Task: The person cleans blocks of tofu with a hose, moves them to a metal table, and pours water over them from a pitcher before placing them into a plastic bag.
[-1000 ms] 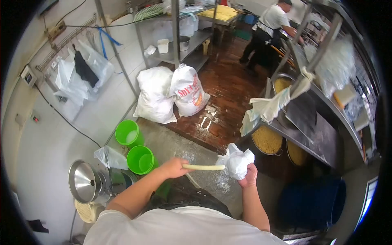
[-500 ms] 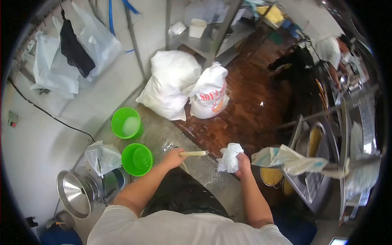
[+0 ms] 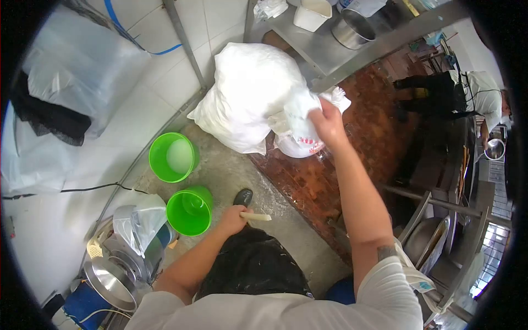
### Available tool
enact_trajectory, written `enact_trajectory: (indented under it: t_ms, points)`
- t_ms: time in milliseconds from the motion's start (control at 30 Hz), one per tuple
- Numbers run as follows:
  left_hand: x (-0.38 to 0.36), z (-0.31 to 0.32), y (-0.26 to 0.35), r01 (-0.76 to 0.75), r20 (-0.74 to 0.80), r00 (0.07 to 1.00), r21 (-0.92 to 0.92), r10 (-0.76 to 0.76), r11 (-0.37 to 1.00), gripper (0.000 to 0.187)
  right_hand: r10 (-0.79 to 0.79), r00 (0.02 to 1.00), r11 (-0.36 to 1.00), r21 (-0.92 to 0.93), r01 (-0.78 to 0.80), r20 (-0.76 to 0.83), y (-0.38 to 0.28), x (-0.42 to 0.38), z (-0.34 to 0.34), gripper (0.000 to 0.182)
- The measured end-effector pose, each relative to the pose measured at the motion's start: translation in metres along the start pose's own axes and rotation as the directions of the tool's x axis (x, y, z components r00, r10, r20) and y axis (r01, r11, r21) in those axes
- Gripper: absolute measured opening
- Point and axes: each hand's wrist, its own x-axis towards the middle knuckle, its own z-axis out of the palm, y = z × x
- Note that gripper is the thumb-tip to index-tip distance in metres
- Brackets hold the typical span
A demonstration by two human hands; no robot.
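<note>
My left hand point(image 3: 233, 220) is closed round a pale stick-like handle point(image 3: 258, 216), just above the dark apron. Stretched forward, my right hand point(image 3: 328, 125) grips a white plastic bag point(image 3: 301, 110). That bag hangs in front of a white sack with red print point(image 3: 300, 146), partly hiding it; whether they touch is unclear. Beside the printed sack stands a large, full white sack point(image 3: 250, 91).
Two green buckets point(image 3: 174, 157) stand left of my left hand, one holding whitish liquid. A metal funnel-shaped bowl point(image 3: 113, 283) is at lower left. A steel shelf point(image 3: 324, 52) holds a pot point(image 3: 353, 29). Another person point(image 3: 478, 93) bends at the right.
My right hand has moved forward and up with the white bag, to the printed sack. My left hand keeps its hold on the handle. The view has shifted, and a dark shoe now shows.
</note>
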Motion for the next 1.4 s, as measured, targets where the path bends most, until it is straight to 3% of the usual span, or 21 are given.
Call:
enact_trajectory:
  t_ms: [100, 200, 300, 367, 400, 500, 567, 667, 800, 833, 867, 900, 967, 1033, 1067, 1133, 1200, 1233, 1267, 1333, 1400]
  points:
    - [0.008, -0.003, 0.002, 0.104, 0.090, 0.991, -0.038, -0.101, 0.994, 0.040, -0.532, 0.831, 0.726, -0.418, 0.546, 0.160, 0.007, 0.079, 0.016, 0.018]
    - [0.014, 0.000, -0.004, 0.099, 0.074, 0.993, -0.025, -0.097, 0.995, 0.042, -0.548, 0.773, 0.551, -0.558, 0.621, 0.319, 0.055, 0.126, 0.030, 0.021]
    - [0.020, 0.005, -0.015, 0.042, 0.035, 0.999, -0.023, -0.041, 0.999, 0.043, 0.012, 0.914, 0.410, -0.835, 0.366, 0.406, 0.145, 0.143, 0.019, 0.030]
    - [0.020, 0.004, -0.014, 0.008, 0.023, 1.000, -0.029, -0.007, 1.000, 0.042, 0.503, 0.850, -0.017, -0.982, 0.186, 0.152, 0.132, 0.120, 0.006, 0.044]
    - [0.021, 0.004, -0.016, 0.013, 0.025, 1.000, -0.031, -0.013, 0.999, 0.042, 0.557, 0.829, -0.096, -0.988, 0.117, 0.044, 0.120, 0.105, -0.001, 0.055]
    - [0.024, 0.009, -0.019, 0.013, 0.074, 0.997, -0.062, -0.009, 0.998, 0.041, 0.593, 0.805, 0.051, -0.998, -0.026, 0.010, 0.138, 0.083, -0.026, 0.060]
    - [0.026, 0.012, -0.016, -0.067, 0.041, 0.997, -0.031, 0.069, 0.997, 0.041, 0.523, 0.803, 0.195, -0.957, 0.213, 0.285, 0.119, 0.041, -0.034, 0.061]
    - [0.032, 0.006, 0.003, -0.012, 0.164, 0.986, -0.036, 0.018, 0.999, 0.041, 0.713, 0.650, 0.072, -0.950, 0.305, 0.263, 0.139, 0.010, -0.051, 0.066]
    - [0.036, 0.004, 0.020, 0.009, 0.261, 0.965, -0.046, 0.003, 0.999, 0.039, 0.802, 0.592, 0.014, -0.994, 0.109, 0.076, 0.174, 0.006, -0.090, 0.068]
    - [0.037, 0.004, 0.022, -0.015, 0.242, 0.970, -0.064, 0.030, 0.998, 0.039, 0.563, 0.824, 0.131, -0.978, -0.165, -0.063, 0.174, -0.002, -0.097, 0.070]
    - [0.038, 0.005, 0.024, -0.037, 0.220, 0.974, -0.083, 0.055, 0.996, 0.039, 0.287, 0.916, 0.317, -0.875, -0.366, -0.279, 0.175, -0.008, -0.102, 0.071]
    - [0.038, 0.007, 0.023, -0.049, 0.221, 0.973, -0.076, 0.064, 0.996, 0.039, 0.282, 0.914, 0.320, -0.870, -0.375, -0.290, 0.176, -0.016, -0.098, 0.071]
    - [0.037, 0.014, 0.017, -0.102, 0.203, 0.974, -0.009, 0.102, 0.995, 0.041, 0.305, 0.660, 0.487, -0.483, -0.728, -0.687, 0.182, -0.031, -0.069, 0.073]
    - [0.032, 0.016, 0.021, -0.097, 0.227, 0.969, 0.008, 0.093, 0.995, 0.040, 0.352, 0.299, 0.500, -0.092, -0.861, -0.887, 0.254, -0.029, -0.051, 0.082]
    - [0.029, 0.018, 0.022, -0.083, 0.254, 0.964, 0.020, 0.076, 0.996, 0.039, 0.360, 0.292, 0.502, -0.080, -0.861, -0.886, 0.312, -0.025, -0.052, 0.082]
    - [0.027, 0.022, 0.022, -0.109, 0.251, 0.963, 0.026, 0.099, 0.994, 0.039, 0.771, 0.533, 0.636, 0.385, -0.668, -0.349, 0.393, -0.019, -0.062, 0.070]
    - [0.024, 0.024, 0.032, -0.041, 0.276, 0.961, 0.045, 0.027, 0.998, 0.039, 0.571, 0.812, 0.694, 0.597, -0.402, -0.117, 0.392, 0.008, -0.061, 0.053]
    - [0.023, 0.028, 0.030, -0.057, 0.305, 0.952, 0.059, 0.036, 0.997, 0.039, 0.618, 0.754, 0.682, 0.628, -0.374, -0.223, 0.246, 0.000, -0.055, 0.033]
    - [0.027, 0.033, 0.025, -0.111, 0.305, 0.949, 0.097, 0.076, 0.989, 0.039, 0.424, 0.886, 0.728, 0.652, -0.212, -0.185, 0.184, -0.009, -0.054, 0.034]
    - [0.031, 0.042, 0.033, -0.211, 0.336, 0.929, 0.127, 0.158, 0.969, 0.038, 0.394, 0.906, 0.823, 0.497, -0.275, -0.151, 0.098, -0.047, -0.064, 0.080]
    - [0.025, 0.051, 0.047, -0.302, 0.426, 0.892, 0.311, 0.152, 0.901, 0.032, 0.130, 0.949, 0.992, 0.044, -0.122, -0.288, 0.120, -0.091, -0.071, 0.083]
